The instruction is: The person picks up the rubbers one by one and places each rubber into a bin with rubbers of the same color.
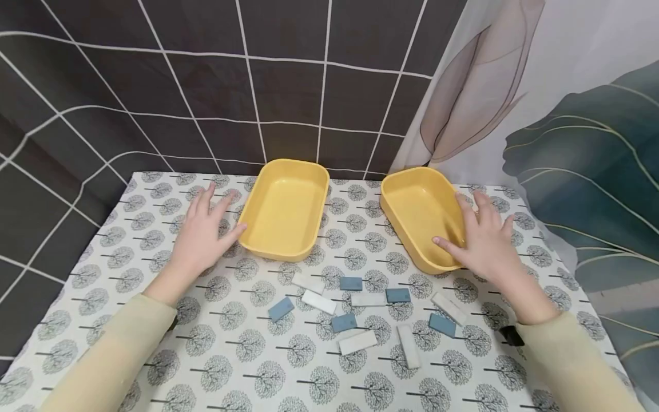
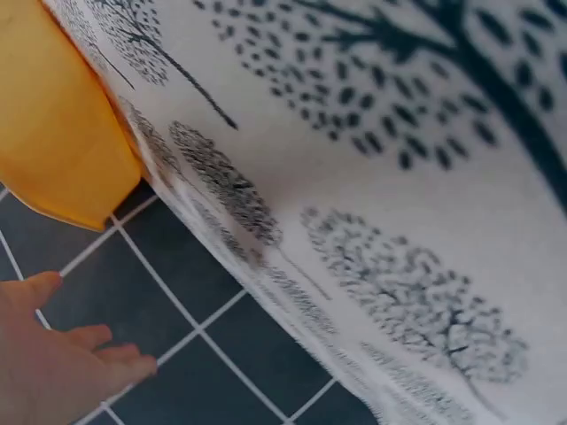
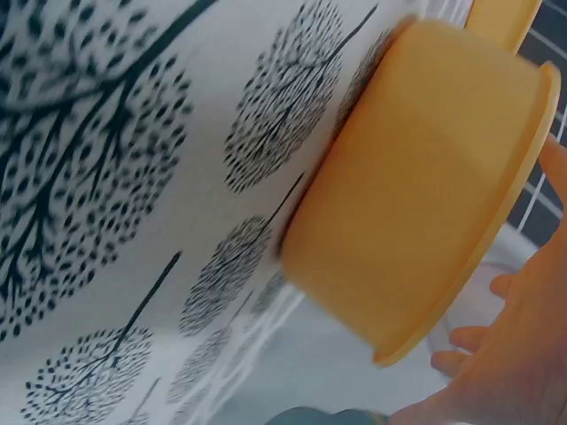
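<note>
Two yellow rectangular trays stand at the back of the table. My left hand (image 1: 201, 234) is spread beside the left tray (image 1: 283, 214), its thumb tip at the tray's left edge; whether it touches is hard to tell. In the left wrist view the fingers are straight and hold nothing. Over the right rim of the right tray (image 1: 419, 212) my right hand (image 1: 486, 240) spreads its fingers, with the thumb above the inside. The right wrist view shows the other fingers apart from this tray (image 3: 399, 177). Both trays have bare bottoms.
In front of the trays lie several blue blocks (image 1: 281, 309) and several white blocks (image 1: 357, 342), loosely scattered on the tree-print tablecloth (image 1: 231, 372). A dark wall with white grid lines (image 1: 206, 86) rises behind the table. A patterned curtain (image 1: 582, 189) hangs at the right.
</note>
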Demonstrator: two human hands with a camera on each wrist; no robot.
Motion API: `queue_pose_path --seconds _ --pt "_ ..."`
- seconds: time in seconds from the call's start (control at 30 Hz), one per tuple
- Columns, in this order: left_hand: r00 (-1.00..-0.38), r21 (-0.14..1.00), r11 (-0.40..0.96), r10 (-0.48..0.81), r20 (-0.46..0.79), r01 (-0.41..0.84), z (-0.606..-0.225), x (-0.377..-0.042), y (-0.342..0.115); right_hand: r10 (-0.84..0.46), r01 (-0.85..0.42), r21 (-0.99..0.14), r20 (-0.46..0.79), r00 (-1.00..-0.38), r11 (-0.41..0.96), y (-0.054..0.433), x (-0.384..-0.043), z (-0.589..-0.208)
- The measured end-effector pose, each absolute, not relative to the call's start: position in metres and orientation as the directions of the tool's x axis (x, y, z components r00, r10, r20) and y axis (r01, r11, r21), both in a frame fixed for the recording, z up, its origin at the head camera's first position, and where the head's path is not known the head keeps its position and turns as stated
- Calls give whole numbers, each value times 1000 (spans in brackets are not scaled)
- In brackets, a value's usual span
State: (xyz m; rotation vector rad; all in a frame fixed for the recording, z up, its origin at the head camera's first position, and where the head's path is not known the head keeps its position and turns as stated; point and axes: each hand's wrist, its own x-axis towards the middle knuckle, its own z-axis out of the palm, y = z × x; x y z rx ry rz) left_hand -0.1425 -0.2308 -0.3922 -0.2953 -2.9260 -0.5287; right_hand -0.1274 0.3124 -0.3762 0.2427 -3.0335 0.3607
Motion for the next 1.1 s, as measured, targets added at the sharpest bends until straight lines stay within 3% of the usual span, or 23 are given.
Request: queue_pose_path --seconds 0.5,0.9,1.1 --pt "-985 592 792 168 30 153 -401 -162 -246 -102 -106 -406 31 -994 908 349 -144 -398" --pt "-980 635 765 191 -63 108 -400 -173 -242 -95 -47 -623 -43 -995 781 356 -146 -404" --pt "-972 824 565 216 -92 48 -403 -174 -239 -70 24 -709 -103 -992 704 356 -143 -401"
